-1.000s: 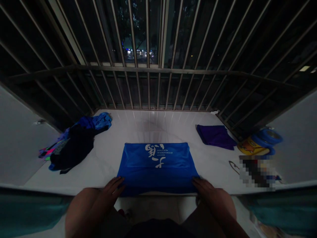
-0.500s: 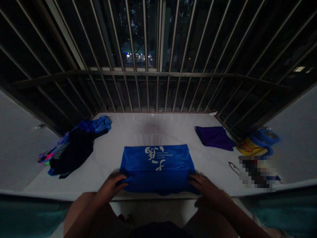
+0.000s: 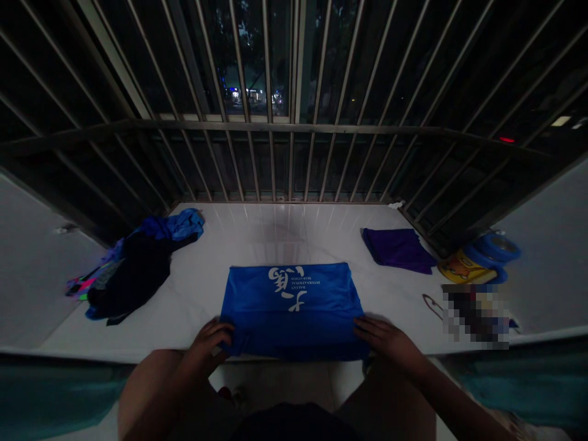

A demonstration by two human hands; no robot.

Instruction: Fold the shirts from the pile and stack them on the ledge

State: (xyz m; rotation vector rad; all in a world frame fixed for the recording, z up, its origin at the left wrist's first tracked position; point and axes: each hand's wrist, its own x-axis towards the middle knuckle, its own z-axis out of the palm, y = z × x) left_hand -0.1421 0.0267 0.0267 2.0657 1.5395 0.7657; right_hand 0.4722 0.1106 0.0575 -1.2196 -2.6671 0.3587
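Observation:
A blue shirt (image 3: 294,334), folded into a wide rectangle, lies at the front of the white ledge. White characters and the words "Dalian International Marathon" appear upside down on its upper half. At its left edge, the curled fingers of my left hand (image 3: 212,340) close on the fabric near the front corner. My right hand (image 3: 383,340) grips the opposite edge, fingers on top of the cloth and thumb out of sight. The shirt's front edge hangs slightly over the rim of the ledge.
Rumpled dark and blue clothes (image 3: 138,260) lie to the left. A folded purple cloth (image 3: 397,250) is at the back right, beside a blue-and-yellow container (image 3: 473,263) and a blurred-out item (image 3: 478,318). Metal window bars (image 3: 285,128) close off the back.
Both hands stay at the shirt's sides with small finger shifts. The near half looks smoother, and the loose fold by my left hand lies flatter. The view has tilted slightly.

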